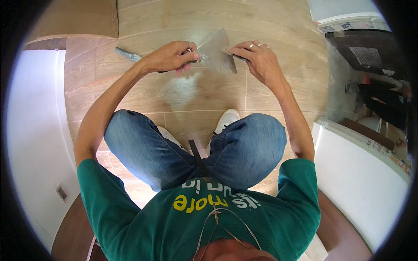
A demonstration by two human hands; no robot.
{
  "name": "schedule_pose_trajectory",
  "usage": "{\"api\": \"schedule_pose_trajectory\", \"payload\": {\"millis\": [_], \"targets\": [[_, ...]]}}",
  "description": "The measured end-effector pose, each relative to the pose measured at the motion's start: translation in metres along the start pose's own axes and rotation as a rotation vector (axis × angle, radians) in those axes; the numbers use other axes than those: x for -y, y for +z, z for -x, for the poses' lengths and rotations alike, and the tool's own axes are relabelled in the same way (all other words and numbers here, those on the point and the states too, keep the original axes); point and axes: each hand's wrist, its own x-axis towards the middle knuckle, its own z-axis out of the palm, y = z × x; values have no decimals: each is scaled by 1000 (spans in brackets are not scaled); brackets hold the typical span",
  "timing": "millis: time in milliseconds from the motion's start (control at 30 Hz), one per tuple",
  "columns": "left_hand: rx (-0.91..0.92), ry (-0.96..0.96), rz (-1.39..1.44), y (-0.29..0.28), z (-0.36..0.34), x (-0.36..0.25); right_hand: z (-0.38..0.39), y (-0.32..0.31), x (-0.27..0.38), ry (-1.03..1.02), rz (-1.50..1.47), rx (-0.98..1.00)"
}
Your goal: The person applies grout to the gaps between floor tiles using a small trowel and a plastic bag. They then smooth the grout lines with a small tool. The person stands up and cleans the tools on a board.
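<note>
My left hand (176, 56) is closed round the dark handle of a wide putty knife, above the floor and beyond my knees. Its broad, shiny metal blade (214, 50) fans out to the right. On the far side of that blade, my right hand (259, 58) pinches a small dark tool (240, 57) between thumb and fingers. This tool's tip meets or lies very near the blade's right edge; the fingers hide most of it, so I cannot tell its kind. A grey-handled tool (126, 54) lies on the floor just left of my left hand, partly hidden by the forearm.
Wood-look floor tiles (278, 39) spread under my hands and shoes. A brown panel (82, 19) stands at the far left, and a white wall (37, 130) runs along the left. To the right are a white low wall (357, 152) and an opening with cluttered items (379, 100).
</note>
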Motion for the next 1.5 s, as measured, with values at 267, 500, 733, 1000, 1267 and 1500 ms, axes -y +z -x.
{"api": "schedule_pose_trajectory", "payload": {"millis": [267,500,733,1000,1267,1500], "targets": [[-110,9,92,-15,12,10,28,-30,-10,-49,-120,142],[40,22,212,-18,28,7,44,-30,0,201,-724,-243],[128,151,284,-12,43,-16,25,24,28,-66,-361,-560],[69,150,157,-16,53,-10,63,7,7,83,-217,-312],[-17,84,-58,-8,56,-9,24,-32,59,23,48,-94],[-135,50,-44,-2,69,17,43,-3,24,-14,-227,201]]}}
